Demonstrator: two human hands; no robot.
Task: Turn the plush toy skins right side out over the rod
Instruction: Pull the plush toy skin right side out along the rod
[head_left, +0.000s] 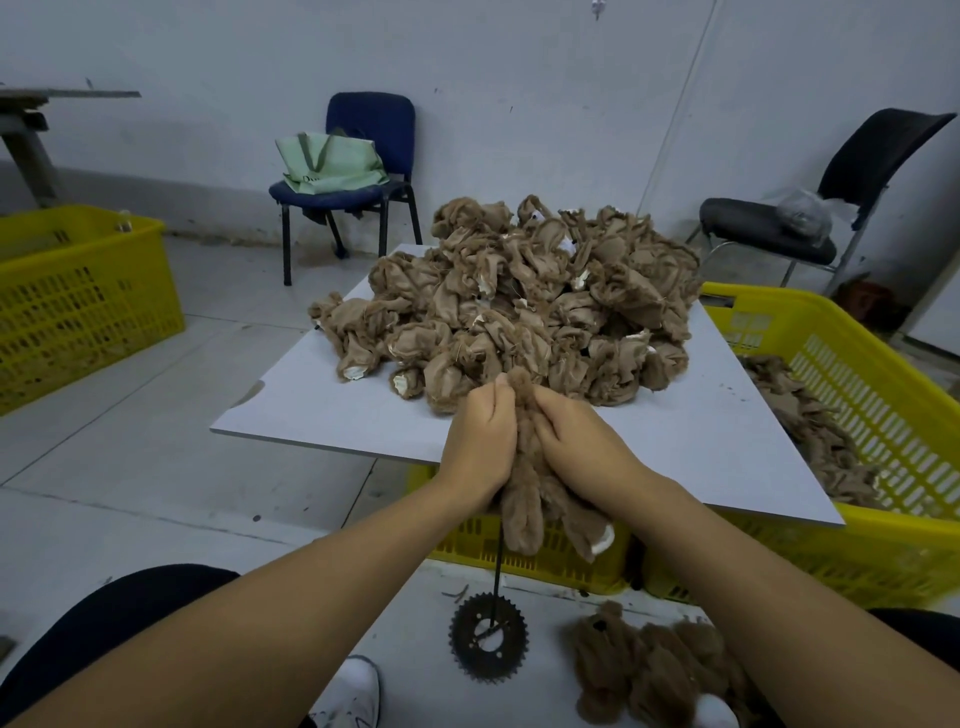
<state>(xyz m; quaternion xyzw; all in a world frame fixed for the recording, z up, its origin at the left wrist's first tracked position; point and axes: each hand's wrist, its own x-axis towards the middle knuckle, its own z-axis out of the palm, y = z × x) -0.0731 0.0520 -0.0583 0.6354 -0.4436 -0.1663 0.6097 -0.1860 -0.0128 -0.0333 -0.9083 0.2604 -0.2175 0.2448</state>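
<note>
The brown plush skin (530, 493) stands fur side out over the thin black rod (499, 564), just in front of the white board (332, 410). The left hand (480, 441) and right hand (576, 441) grip it from either side, fingers curled and pinching the fur near its top. The rod rises from a toothed sprocket base (487, 643) on the floor below the skin. A pile of inside-out skins (524, 301) lies on the board beyond the skin. Finished furry skins (649, 670) lie right of the base.

Left grip (480, 441) and right grip (576, 441) clench, forearms converging.
</note>
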